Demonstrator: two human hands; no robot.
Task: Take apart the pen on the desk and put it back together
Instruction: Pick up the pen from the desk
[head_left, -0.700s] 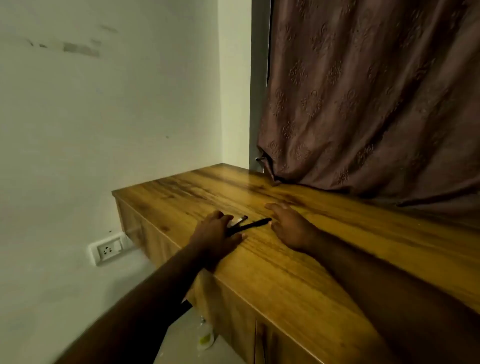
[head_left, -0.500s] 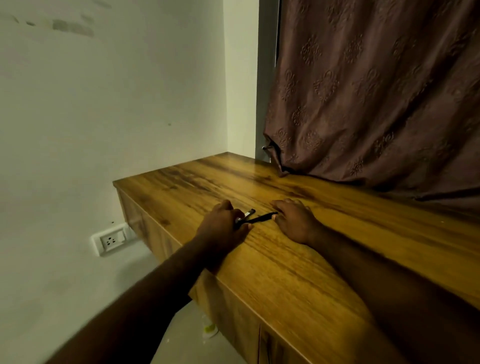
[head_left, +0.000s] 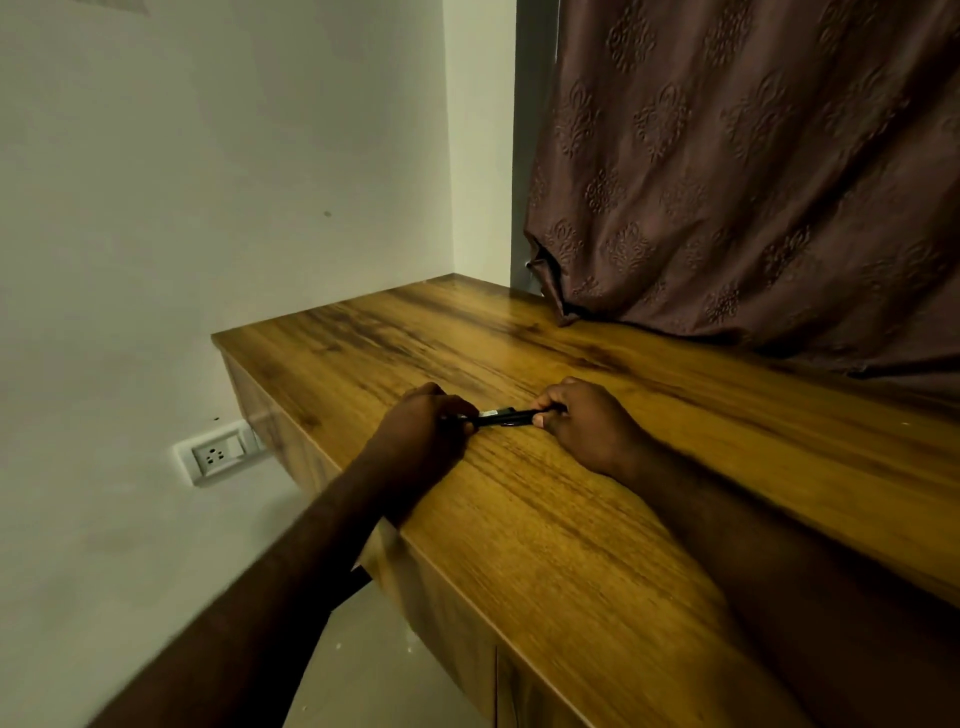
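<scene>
A black pen (head_left: 503, 417) with a small white label lies level just above the wooden desk (head_left: 545, 545), held between both hands. My left hand (head_left: 423, 428) is closed around its left end, hiding that end. My right hand (head_left: 587, 423) pinches the right end between thumb and fingers. Only the middle stretch of the pen shows. Whether the pen is in one piece or two parts pressed together cannot be made out.
A brown patterned curtain (head_left: 753, 171) hangs down onto the desk's far right side. A white wall (head_left: 208, 182) stands to the left, with a wall socket (head_left: 218, 456) below desk level. The desk's front edge (head_left: 447, 566) runs diagonally under my left forearm.
Both hands have closed on the pen parts that lay between them and brought them into one line. The camera has tilted down and closer.
</scene>
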